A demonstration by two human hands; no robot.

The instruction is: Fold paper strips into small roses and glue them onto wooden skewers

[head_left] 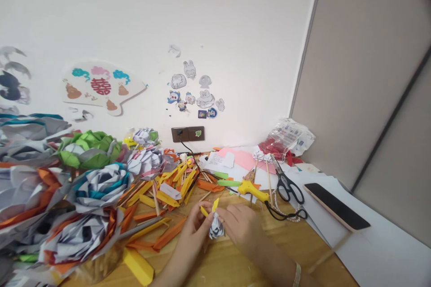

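Between my two hands is a small white paper flower (216, 228), its petals pointing down toward the table. Yellow folded paper strips (215, 205) stick up at its top. My left hand (195, 225) has its fingers closed round the flower's top at the yellow strips. From the right, my right hand (241, 225) pinches the same spot, with its fingertips partly hidden behind the knuckles. Just beyond the hands lies a yellow hot glue gun (253, 191) on the wooden table (222, 264).
Large folded paper flowers (101, 184) crowd the left side. Orange and yellow paper strips (168, 197) are scattered beside them. To the right are black scissors (288, 187), a phone (336, 206) and white paper sheets (377, 246). A cable (193, 157) runs from the wall socket (187, 133).
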